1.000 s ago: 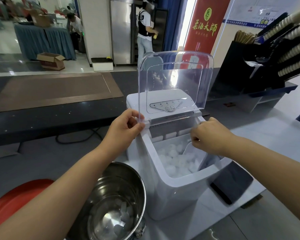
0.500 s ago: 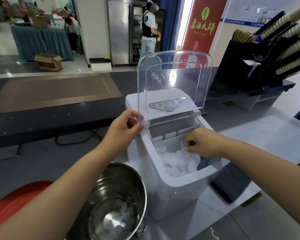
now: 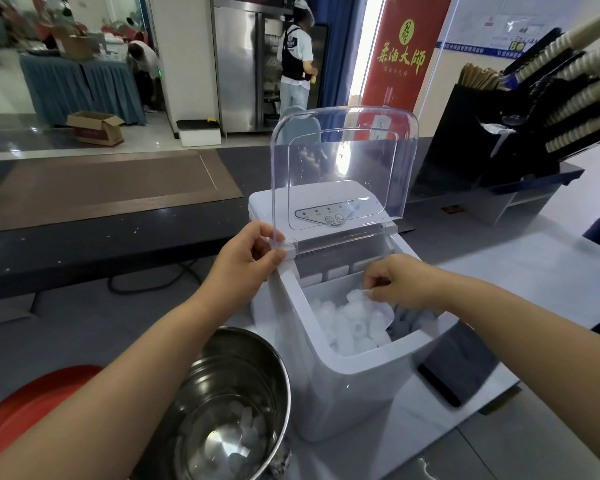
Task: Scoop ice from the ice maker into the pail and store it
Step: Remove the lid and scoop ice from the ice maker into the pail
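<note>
A white ice maker (image 3: 354,386) stands on the counter with its clear lid (image 3: 343,168) raised upright. My left hand (image 3: 245,259) pinches the lid's lower left corner near the hinge. Inside the bin lies a heap of ice pieces (image 3: 347,323). My right hand (image 3: 399,280) reaches into the bin from the right and grips the handle of a clear plastic scoop (image 3: 383,313), which is loaded with ice. A steel pail (image 3: 257,362) sits at the lower left beside the machine, with a few ice pieces at its bottom.
A red round object (image 3: 25,407) lies left of the pail. A black rack of stacked paper cups (image 3: 534,109) stands at the back right. Behind a dark counter (image 3: 101,244), a person (image 3: 295,64) stands at a steel fridge.
My right hand moved from the bin's right rim down and left into the ice, and the scoop now holds ice. My left hand still holds the lid.
</note>
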The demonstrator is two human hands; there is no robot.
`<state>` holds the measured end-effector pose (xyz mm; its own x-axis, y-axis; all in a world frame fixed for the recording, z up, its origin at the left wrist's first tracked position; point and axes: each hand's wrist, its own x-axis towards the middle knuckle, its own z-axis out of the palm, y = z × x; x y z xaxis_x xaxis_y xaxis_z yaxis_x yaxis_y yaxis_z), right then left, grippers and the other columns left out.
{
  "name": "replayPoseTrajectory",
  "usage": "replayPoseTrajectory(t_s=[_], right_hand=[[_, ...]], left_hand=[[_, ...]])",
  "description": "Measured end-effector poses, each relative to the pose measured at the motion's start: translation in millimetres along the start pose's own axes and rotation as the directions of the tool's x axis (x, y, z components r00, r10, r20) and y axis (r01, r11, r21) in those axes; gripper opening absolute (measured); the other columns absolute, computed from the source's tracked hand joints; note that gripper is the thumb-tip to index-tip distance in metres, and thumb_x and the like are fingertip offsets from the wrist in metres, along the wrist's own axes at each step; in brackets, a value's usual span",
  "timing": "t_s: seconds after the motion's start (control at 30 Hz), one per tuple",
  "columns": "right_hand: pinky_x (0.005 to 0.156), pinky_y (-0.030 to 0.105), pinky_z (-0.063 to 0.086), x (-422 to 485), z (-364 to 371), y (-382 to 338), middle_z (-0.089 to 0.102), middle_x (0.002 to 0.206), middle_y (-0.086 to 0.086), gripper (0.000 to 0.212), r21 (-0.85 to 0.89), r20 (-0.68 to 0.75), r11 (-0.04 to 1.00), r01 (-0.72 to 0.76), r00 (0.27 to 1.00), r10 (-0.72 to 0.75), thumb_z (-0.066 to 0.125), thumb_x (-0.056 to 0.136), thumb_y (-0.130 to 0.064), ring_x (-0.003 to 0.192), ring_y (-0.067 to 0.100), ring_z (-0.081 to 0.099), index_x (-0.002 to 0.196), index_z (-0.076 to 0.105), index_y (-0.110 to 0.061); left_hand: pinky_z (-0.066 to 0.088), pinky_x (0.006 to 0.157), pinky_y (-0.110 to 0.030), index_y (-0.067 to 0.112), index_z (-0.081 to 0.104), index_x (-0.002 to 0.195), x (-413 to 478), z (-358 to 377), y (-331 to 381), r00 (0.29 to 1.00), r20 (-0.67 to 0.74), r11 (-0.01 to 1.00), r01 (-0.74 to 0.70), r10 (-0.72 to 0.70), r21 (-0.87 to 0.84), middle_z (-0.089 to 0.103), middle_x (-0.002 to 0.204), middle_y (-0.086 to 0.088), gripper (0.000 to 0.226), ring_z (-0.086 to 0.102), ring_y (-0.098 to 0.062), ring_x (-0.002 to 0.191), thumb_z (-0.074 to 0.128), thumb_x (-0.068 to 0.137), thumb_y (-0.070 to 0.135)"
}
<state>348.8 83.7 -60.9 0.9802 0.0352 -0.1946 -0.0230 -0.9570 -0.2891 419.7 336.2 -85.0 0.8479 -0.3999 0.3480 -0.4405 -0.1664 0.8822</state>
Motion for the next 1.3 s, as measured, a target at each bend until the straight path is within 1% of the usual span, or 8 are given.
replayPoseTrajectory(t_s=[0.17,0.3,0.53,0.73,0.93,1.0,1.13,1.3], right_hand=[[0.054,0.017,0.038,-1.5,-0.7,-2.3,0.053,0.058,-0.012,0.027,0.178,-0.131,0.984,-0.007,0.991,0.031,0.063,0.086,-0.016,0.055,0.005,0.046,0.063,0.056,-0.027],[0.059,0.024,0.041,-1.9,-1.5,-7.4,0.055,0.063,-0.005,0.021,0.319,-0.155,0.948,-0.018,0.985,0.071,0.063,0.087,-0.014,0.059,0.011,0.045,0.068,0.060,-0.021],[0.060,0.026,0.040,-9.0,0.6,-12.0,0.053,0.062,-0.004,0.018,0.378,-0.099,0.923,-0.075,0.988,0.121,0.063,0.087,-0.013,0.061,0.013,0.044,0.070,0.060,-0.016],[0.067,0.029,0.044,-13.4,-3.1,-15.1,0.059,0.071,0.003,0.011,0.472,-0.166,0.878,-0.080,0.970,0.177,0.063,0.087,-0.009,0.068,0.016,0.050,0.077,0.064,-0.006],[0.064,0.029,0.044,-18.5,-4.4,-18.7,0.056,0.067,0.002,0.018,0.501,-0.179,0.859,-0.106,0.959,0.222,0.063,0.088,-0.009,0.065,0.016,0.048,0.070,0.062,-0.011],[0.059,0.024,0.043,-20.3,-6.0,-19.9,0.055,0.064,0.000,0.019,0.520,-0.193,0.847,-0.107,0.952,0.239,0.063,0.087,-0.008,0.058,0.010,0.048,0.068,0.062,-0.012],[0.033,0.009,0.028,-25.4,-9.7,-24.5,0.054,0.060,0.001,0.021,0.571,-0.219,0.810,-0.136,0.925,0.311,0.062,0.088,-0.008,0.031,-0.002,0.037,0.067,0.062,-0.011],[0.035,0.010,0.029,-32.9,-10.7,-35.4,0.054,0.057,0.001,0.021,0.607,-0.218,0.781,-0.145,0.915,0.339,0.064,0.087,-0.007,0.039,0.000,0.041,0.066,0.062,-0.011]], left_hand=[[0.051,0.062,-0.024,0.028,0.056,0.093,0.1,1.1,-2.6,1.000,0.000,1.000,0.006,-0.006,-0.010,0.055,0.075,-0.009,0.015,0.056,-0.022,0.071,0.059,0.091,0.014],[0.051,0.061,-0.023,0.027,0.056,0.094,-1.3,1.3,-3.0,1.000,-0.005,1.000,0.002,-0.002,-0.013,0.053,0.073,-0.005,0.014,0.054,-0.019,0.069,0.058,0.091,0.013],[0.051,0.059,-0.018,0.028,0.055,0.094,-1.9,2.0,-2.7,1.000,-0.008,1.000,0.004,-0.005,-0.024,0.054,0.073,-0.003,0.016,0.055,-0.013,0.066,0.058,0.091,0.013],[0.051,0.057,-0.019,0.025,0.057,0.094,-1.4,1.7,-3.6,1.000,-0.001,0.998,0.011,-0.011,-0.062,0.056,0.071,-0.001,0.014,0.056,-0.005,0.060,0.059,0.091,0.012],[0.050,0.056,-0.017,0.026,0.057,0.093,-2.3,0.8,-2.3,1.000,0.005,0.996,0.023,-0.022,-0.092,0.056,0.071,0.002,0.015,0.057,-0.003,0.060,0.058,0.091,0.012],[0.050,0.056,-0.017,0.026,0.056,0.093,-2.6,0.8,-0.9,1.000,0.005,0.996,0.024,-0.024,-0.085,0.058,0.073,0.000,0.014,0.058,-0.003,0.061,0.058,0.091,0.012],[0.050,0.056,-0.016,0.024,0.056,0.094,-3.3,0.6,2.0,0.999,0.000,0.996,0.043,-0.043,-0.076,0.059,0.074,-0.001,0.012,0.059,-0.007,0.063,0.059,0.091,0.012],[0.049,0.055,-0.015,0.022,0.058,0.094,-2.6,-4.0,5.0,0.998,0.025,0.996,0.055,-0.053,-0.076,0.060,0.073,-0.002,0.012,0.059,-0.007,0.062,0.059,0.091,0.010]])
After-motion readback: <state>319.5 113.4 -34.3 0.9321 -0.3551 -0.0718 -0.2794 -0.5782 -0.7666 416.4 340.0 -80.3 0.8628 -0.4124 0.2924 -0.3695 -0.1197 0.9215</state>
